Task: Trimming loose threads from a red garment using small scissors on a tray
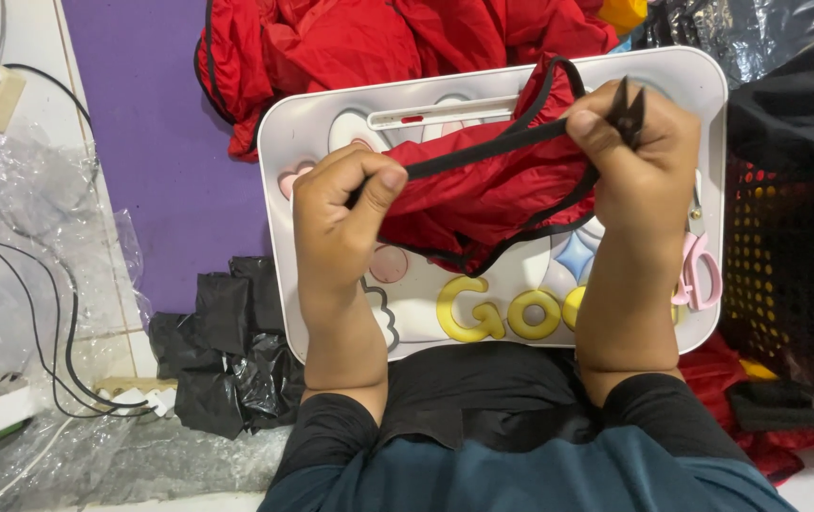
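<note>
Left hand [340, 204] and right hand [639, 152]: bare, no gloves, rings or watch visible. Forearms bare up from the 6 o'clock edge. Black sleeves [336, 417] pushed up below the elbows. Top turns dark teal at 6 o'clock, plain fabric, no markings.

Two bare forearms reach forward from dark sleeves pushed up near the elbows. The left hand [340, 213] is curled into a loose fist, thumb pressed against the side of the index finger in a pinch, knuckles facing up. The right hand [636, 156] sits slightly higher and further forward, also fisted, thumb tip pressed toward the index finger. Both wrists are fairly straight. The right fingers seem tightly closed, though they are partly hidden.
</note>
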